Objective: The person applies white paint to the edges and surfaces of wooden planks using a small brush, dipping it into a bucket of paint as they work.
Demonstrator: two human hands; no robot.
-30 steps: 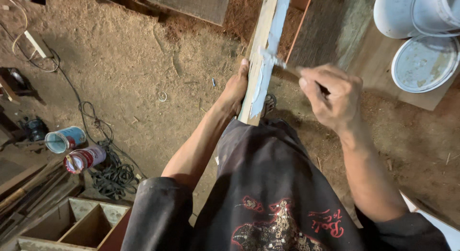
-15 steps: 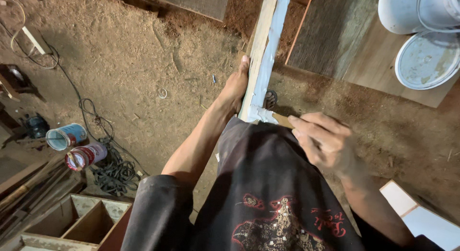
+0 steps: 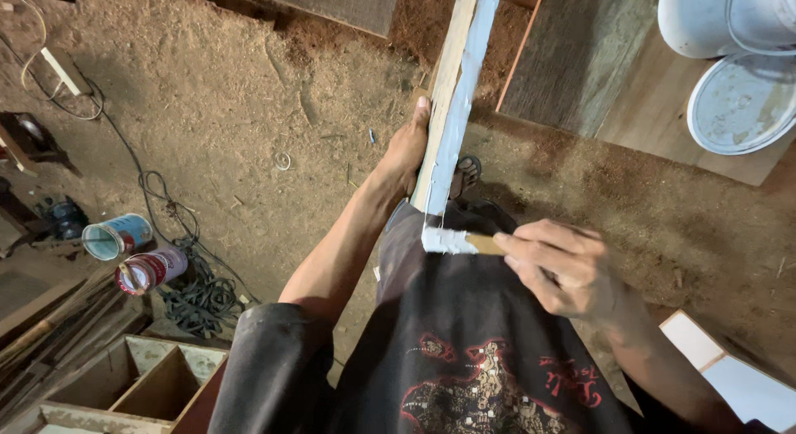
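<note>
A long wooden strip (image 3: pixel 452 86) runs from my lap up to the top of the view, its right face coated with pale blue-white filler. My left hand (image 3: pixel 405 152) grips the strip's left edge partway up. My right hand (image 3: pixel 564 264) holds a small wooden scraper (image 3: pixel 464 242) whose white-smeared blade lies against the strip's near end. Both arms reach out over my dark printed shirt.
Two white buckets (image 3: pixel 730 19) and a lid (image 3: pixel 738 102) with filler sit on boards at the upper right. Two cans (image 3: pixel 137 252) and a coiled black cable (image 3: pixel 195 297) lie on the sawdust floor at left. A wooden compartment box (image 3: pixel 124 384) stands lower left. White panels (image 3: pixel 730 376) lie lower right.
My right hand has drawn the scraper down the strip towards me, from partway up its coated face to the near end. My left hand has stayed on the strip's edge.
</note>
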